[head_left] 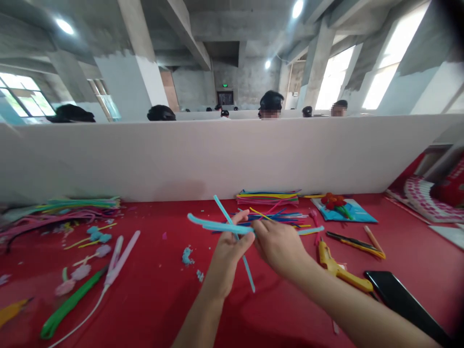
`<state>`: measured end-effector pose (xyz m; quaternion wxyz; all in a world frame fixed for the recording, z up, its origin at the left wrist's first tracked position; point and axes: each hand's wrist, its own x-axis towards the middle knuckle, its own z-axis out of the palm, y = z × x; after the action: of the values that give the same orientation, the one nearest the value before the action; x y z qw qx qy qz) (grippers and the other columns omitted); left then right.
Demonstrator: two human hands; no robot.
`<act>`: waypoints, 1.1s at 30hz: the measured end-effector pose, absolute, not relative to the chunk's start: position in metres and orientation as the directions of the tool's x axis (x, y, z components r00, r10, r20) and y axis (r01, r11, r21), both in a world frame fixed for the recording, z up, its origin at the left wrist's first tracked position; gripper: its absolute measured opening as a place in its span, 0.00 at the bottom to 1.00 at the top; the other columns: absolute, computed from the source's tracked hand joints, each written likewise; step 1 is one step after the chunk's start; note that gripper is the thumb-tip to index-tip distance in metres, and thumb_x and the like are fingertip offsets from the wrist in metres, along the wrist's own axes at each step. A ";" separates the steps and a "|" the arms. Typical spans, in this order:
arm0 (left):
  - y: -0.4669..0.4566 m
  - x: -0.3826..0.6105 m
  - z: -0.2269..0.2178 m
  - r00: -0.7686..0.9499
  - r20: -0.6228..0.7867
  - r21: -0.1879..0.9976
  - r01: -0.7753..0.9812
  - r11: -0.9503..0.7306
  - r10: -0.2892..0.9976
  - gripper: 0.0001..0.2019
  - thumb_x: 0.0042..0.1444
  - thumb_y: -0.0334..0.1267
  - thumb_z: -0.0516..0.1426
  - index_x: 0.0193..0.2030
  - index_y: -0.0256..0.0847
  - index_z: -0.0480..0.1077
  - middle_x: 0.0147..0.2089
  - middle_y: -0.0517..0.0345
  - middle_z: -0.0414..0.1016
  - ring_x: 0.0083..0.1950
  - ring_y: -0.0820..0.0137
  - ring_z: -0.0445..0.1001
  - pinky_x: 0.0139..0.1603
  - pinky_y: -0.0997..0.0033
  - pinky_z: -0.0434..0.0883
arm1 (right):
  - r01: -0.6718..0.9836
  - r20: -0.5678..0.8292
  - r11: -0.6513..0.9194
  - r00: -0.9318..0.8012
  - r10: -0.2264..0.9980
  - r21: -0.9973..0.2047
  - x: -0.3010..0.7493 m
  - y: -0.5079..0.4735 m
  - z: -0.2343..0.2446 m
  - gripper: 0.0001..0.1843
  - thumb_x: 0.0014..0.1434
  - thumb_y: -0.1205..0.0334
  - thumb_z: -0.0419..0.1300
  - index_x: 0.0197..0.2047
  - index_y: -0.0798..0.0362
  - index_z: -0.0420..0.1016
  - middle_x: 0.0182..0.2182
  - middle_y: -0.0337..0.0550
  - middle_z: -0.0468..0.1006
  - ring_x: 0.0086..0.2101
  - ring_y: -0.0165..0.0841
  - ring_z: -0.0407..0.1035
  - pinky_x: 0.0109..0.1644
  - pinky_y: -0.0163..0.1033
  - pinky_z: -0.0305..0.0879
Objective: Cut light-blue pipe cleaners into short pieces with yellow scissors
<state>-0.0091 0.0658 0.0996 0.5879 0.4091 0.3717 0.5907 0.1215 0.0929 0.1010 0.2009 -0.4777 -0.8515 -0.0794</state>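
Note:
Light blue pipe cleaners (213, 225) are held in front of me above the red table. Some lie roughly level, and one crosses them at a slant, its lower end pointing toward me. My left hand (232, 244) pinches them near the crossing, thumb on the near side. Close beside it on the right, my right hand (277, 239) has its fingers closed round the same pipe cleaners, and a light blue end sticks out past its far side. Exactly how the pieces join is hidden by my fingers.
Bundles of coloured pipe cleaners (268, 197) lie by the white partition (203, 159). To the right are a yellow glue gun (340, 270), a utility knife (355, 243) and a black phone (402, 299). Leftward lie a green-handled tool (72, 304) and a pink corded tool (121, 261).

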 end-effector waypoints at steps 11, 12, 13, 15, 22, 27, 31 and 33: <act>0.042 -0.024 0.119 0.194 0.058 0.896 -0.442 0.035 0.979 0.10 0.53 0.40 0.51 0.29 0.36 0.65 0.32 0.54 0.70 0.20 0.80 0.61 0.20 0.79 0.60 | 0.464 0.131 0.564 -0.682 0.720 -0.683 0.151 0.007 0.106 0.17 0.58 0.52 0.46 0.26 0.53 0.66 0.20 0.35 0.66 0.20 0.24 0.55 0.23 0.30 0.47; 0.039 -0.027 0.120 0.280 0.020 0.903 -0.417 0.103 0.960 0.10 0.54 0.41 0.51 0.31 0.36 0.65 0.28 0.57 0.69 0.16 0.83 0.55 0.15 0.82 0.55 | 0.432 0.142 0.571 -0.698 0.702 -0.699 0.155 0.007 0.106 0.19 0.58 0.50 0.46 0.25 0.53 0.66 0.19 0.35 0.66 0.20 0.24 0.55 0.24 0.30 0.48; 0.036 -0.029 0.122 0.365 -0.023 0.914 -0.370 0.168 0.931 0.10 0.54 0.41 0.50 0.34 0.36 0.65 0.25 0.59 0.68 0.13 0.85 0.50 0.12 0.83 0.49 | 0.417 0.165 0.547 -0.667 0.727 -0.726 0.157 0.008 0.105 0.21 0.57 0.49 0.46 0.23 0.54 0.66 0.18 0.36 0.65 0.20 0.24 0.56 0.24 0.31 0.50; 0.026 -0.030 0.122 0.506 -0.106 0.936 -0.239 0.258 0.856 0.11 0.55 0.43 0.49 0.35 0.37 0.65 0.20 0.62 0.64 0.11 0.86 0.44 0.11 0.83 0.41 | 0.371 0.227 0.438 -0.491 0.841 -0.819 0.159 0.015 0.105 0.22 0.58 0.49 0.45 0.23 0.54 0.66 0.18 0.37 0.65 0.21 0.26 0.58 0.26 0.31 0.53; -0.006 -0.018 0.113 0.681 -0.300 0.946 0.122 0.301 0.668 0.14 0.55 0.43 0.48 0.34 0.33 0.68 0.18 0.59 0.66 0.11 0.85 0.47 0.12 0.80 0.42 | -0.094 0.227 0.207 -0.327 0.917 -0.974 0.146 0.028 0.099 0.16 0.53 0.50 0.53 0.31 0.56 0.69 0.17 0.32 0.63 0.17 0.22 0.56 0.21 0.29 0.53; -0.004 -0.016 0.106 0.507 -0.207 0.974 0.023 0.226 0.837 0.13 0.54 0.43 0.50 0.39 0.36 0.66 0.27 0.55 0.69 0.21 0.78 0.64 0.21 0.79 0.59 | -0.084 0.216 0.200 -0.317 0.924 -0.976 0.143 0.028 0.078 0.18 0.52 0.50 0.54 0.26 0.57 0.72 0.16 0.34 0.64 0.16 0.22 0.55 0.19 0.29 0.50; 0.007 -0.007 0.096 0.384 -0.113 0.992 0.099 0.081 0.916 0.14 0.55 0.45 0.49 0.34 0.35 0.67 0.22 0.60 0.64 0.18 0.80 0.59 0.18 0.81 0.54 | -0.064 0.223 0.214 -0.314 0.923 -0.975 0.152 0.035 0.075 0.15 0.51 0.52 0.56 0.29 0.57 0.74 0.18 0.35 0.67 0.18 0.22 0.56 0.21 0.29 0.52; 0.012 -0.001 0.092 0.352 -0.079 0.987 0.158 0.024 0.933 0.14 0.55 0.45 0.49 0.33 0.36 0.66 0.21 0.62 0.63 0.17 0.81 0.57 0.17 0.81 0.52 | -0.091 0.239 0.222 -0.300 0.923 -0.971 0.159 0.040 0.078 0.14 0.51 0.54 0.56 0.36 0.55 0.73 0.20 0.35 0.69 0.20 0.23 0.59 0.24 0.30 0.55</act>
<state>-0.0012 0.0120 0.0920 0.5558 0.6057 0.4504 0.3484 0.1589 0.0397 0.0783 0.4844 -0.3392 -0.6133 0.5235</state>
